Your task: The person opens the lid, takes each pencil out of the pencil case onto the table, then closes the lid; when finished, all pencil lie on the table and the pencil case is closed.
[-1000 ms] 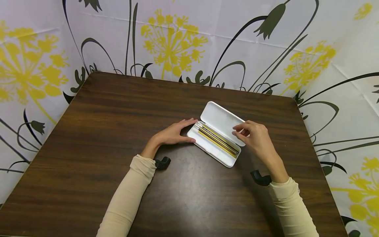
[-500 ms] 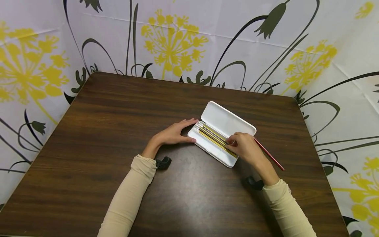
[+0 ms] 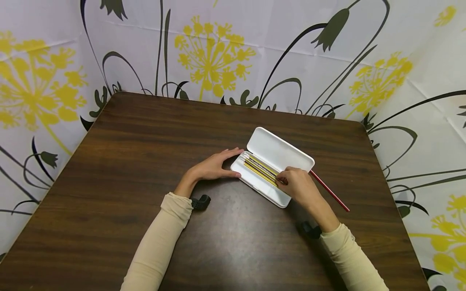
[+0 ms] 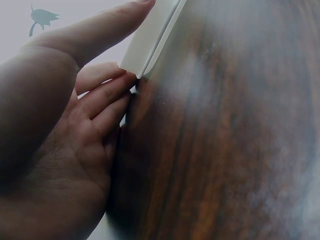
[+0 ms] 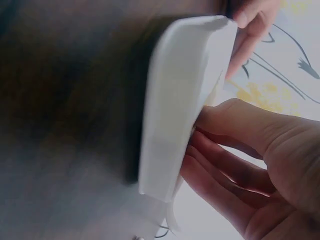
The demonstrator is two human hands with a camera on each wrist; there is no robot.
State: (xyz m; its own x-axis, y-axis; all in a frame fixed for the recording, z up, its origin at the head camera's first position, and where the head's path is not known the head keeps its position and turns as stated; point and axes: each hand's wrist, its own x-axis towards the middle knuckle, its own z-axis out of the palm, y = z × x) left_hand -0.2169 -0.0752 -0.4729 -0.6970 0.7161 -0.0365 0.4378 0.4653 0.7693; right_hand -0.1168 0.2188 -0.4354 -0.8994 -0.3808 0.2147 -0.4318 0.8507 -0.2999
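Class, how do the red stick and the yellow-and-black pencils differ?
The stick is red; the pencils are yellow and black.
The stick lies outside the white case, on the table; the pencils are inside it.
The right hand pinches at the pencils, not the stick.
Both are long and thin.

A dark wood-grain table (image 3: 145, 141) fills the centre, glare (image 3: 233, 246) shining at bottom middle; white cloth (image 3: 284, 24) with yellow flowers (image 3: 212, 58) spans the top and both sides.
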